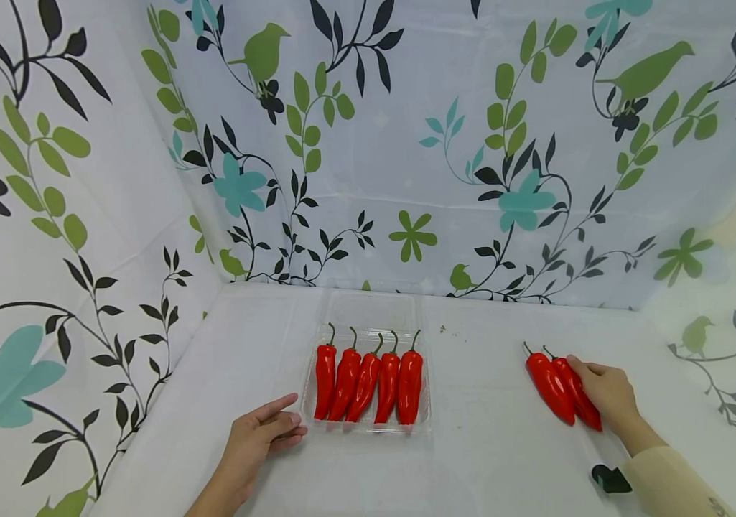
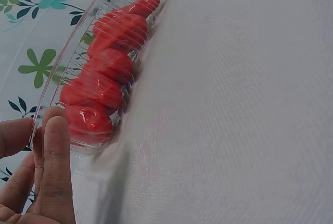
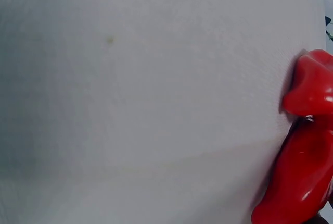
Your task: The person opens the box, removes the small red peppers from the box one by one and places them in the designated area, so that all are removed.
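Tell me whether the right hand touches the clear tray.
Apart: in the head view, a wide stretch of white table separates the right hand from the clear tray.

Behind white tabletop (image 1: 490, 402): fabric backdrop (image 1: 387, 172), printed with green birds (image 1: 264, 54), turquoise flowers (image 1: 525, 201), dark leafy sprigs (image 1: 321, 19). Left of tabletop: side panel (image 1: 128, 194), matching print. Right of tabletop: second panel (image 1: 684, 380), print paler.

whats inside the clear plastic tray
Five red chili peppers lie side by side in the clear plastic tray, stems toward the far side. The tray floor directly beneath them is covered.
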A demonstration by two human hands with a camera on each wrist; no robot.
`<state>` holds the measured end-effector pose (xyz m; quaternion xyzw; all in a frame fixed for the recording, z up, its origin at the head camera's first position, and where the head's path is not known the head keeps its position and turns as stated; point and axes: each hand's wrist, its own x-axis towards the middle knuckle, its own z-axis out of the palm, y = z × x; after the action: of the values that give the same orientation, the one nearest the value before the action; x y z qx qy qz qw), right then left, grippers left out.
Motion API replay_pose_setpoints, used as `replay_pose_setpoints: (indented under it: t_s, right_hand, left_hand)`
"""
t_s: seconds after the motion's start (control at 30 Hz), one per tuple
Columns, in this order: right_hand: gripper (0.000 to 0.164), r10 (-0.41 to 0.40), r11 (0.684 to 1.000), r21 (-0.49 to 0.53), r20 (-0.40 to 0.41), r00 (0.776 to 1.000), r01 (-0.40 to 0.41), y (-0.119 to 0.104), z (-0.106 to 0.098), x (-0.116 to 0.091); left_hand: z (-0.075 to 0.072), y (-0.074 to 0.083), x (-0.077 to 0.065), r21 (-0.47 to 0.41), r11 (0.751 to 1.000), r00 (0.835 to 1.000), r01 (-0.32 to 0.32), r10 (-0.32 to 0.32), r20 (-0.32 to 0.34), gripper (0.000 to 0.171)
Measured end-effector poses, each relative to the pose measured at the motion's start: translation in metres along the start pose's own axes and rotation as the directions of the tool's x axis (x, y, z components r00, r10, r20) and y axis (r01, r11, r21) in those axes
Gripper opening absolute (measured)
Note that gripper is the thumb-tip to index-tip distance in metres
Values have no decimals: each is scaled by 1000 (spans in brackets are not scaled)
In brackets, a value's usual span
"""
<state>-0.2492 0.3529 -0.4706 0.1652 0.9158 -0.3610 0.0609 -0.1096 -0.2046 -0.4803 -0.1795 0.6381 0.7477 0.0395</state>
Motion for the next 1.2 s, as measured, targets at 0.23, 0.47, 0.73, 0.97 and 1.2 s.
replay_pose_setpoints:
  t_s: [0.23, 0.47, 0.73, 0.97, 1.2]
  right_hand:
    - [90, 0, 1000, 13, -30, 1000, 0, 1, 1, -2]
    - [84, 7, 999, 53, -138, 990, 1, -2, -1, -3]
    - [69, -67, 989, 105, -294, 953, 102, -16, -4, -8]
    - [58, -193, 960, 116, -391, 900, 256, -37, 1, -20]
    - [40, -427, 877, -13, -477, 768, 480, -60, 11, -33]
  left_hand:
    - [1, 0, 0, 3, 1000, 1000, -2, 2, -3, 44]
    - [1, 3, -2, 11, 1000, 1000, -13, 12, 9, 44]
    - [1, 3, -2, 15, 1000, 1000, -11, 11, 2, 43]
    - [1, 1, -1, 8, 1000, 1000, -7, 7, -5, 44]
    - [0, 0, 0, 7, 1000, 1000, -3, 3, -2, 44]
